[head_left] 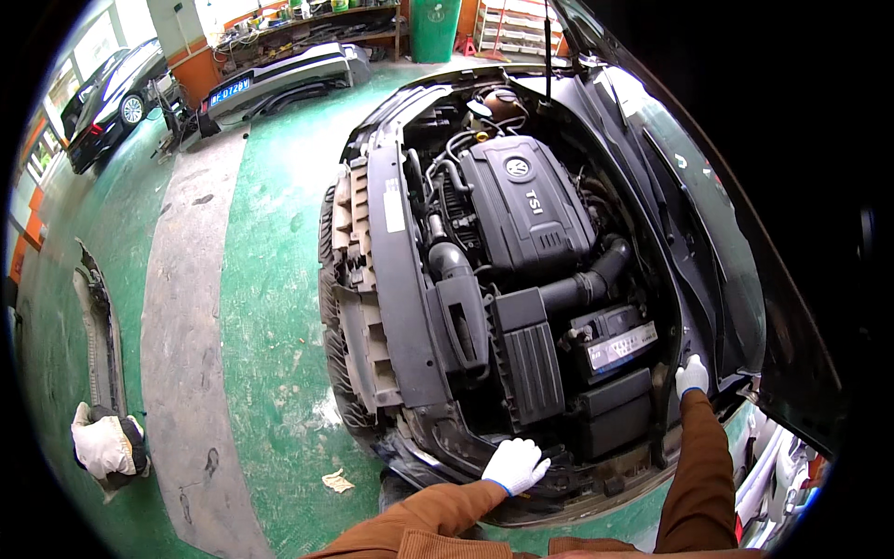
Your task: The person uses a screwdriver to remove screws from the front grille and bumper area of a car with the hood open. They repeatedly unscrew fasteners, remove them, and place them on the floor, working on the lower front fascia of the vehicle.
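Observation:
Both of my hands wear white knit gloves below brown sleeves. My left hand (pixel 518 466) rests at the near front corner of the engine bay, fingers apart and holding nothing I can see. Farther right, my right hand (pixel 692 376) lies on the black trim near the windshield base, its fingers reaching forward with nothing visible in them. Between them sit a black fuse box cover (pixel 612 407) and a battery (pixel 619 348) with a pale label. Beyond are the black air filter housing (pixel 529 359), its intake hose (pixel 582 291) and the black engine cover (pixel 529 200).
The raised hood (pixel 745 200) overhangs the right side. The car's front bumper is off, baring the front panel (pixel 396 261). On the green floor lie a long trim piece (pixel 100 340), a pale cloth bundle (pixel 107 443) and a scrap (pixel 337 481). A detached bumper (pixel 289 74) stands behind.

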### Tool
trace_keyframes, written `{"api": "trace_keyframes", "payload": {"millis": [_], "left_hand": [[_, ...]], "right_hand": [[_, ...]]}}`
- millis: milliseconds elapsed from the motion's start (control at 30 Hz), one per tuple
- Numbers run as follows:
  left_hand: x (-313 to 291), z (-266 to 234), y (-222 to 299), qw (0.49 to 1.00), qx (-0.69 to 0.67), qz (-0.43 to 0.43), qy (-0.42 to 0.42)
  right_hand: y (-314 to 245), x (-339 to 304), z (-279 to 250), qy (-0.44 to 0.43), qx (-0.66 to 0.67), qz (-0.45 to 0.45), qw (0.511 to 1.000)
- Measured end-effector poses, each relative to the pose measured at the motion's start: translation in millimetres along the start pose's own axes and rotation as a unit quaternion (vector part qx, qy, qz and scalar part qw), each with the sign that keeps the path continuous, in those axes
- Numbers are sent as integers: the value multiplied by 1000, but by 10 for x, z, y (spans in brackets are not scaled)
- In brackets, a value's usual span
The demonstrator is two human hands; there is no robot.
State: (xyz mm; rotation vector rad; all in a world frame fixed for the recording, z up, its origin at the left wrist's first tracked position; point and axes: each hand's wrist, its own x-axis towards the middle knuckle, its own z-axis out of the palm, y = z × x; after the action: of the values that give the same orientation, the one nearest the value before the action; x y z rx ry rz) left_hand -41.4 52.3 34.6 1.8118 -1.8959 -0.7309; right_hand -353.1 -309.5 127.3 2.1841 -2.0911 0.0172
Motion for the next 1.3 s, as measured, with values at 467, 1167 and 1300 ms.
{"api": "trace_keyframes", "payload": {"millis": [467, 1167, 1300], "left_hand": [[8, -281, -82, 999, -33, 7, -41], [173, 145, 74, 998, 36, 32, 27], [185, 178, 97, 997, 52, 32, 43]], "right_hand": [[-358, -17, -92, -71, -45, 55, 995], [197, 16, -317, -162, 194, 57, 966], [137, 44, -145, -84, 79, -51, 992]]}}
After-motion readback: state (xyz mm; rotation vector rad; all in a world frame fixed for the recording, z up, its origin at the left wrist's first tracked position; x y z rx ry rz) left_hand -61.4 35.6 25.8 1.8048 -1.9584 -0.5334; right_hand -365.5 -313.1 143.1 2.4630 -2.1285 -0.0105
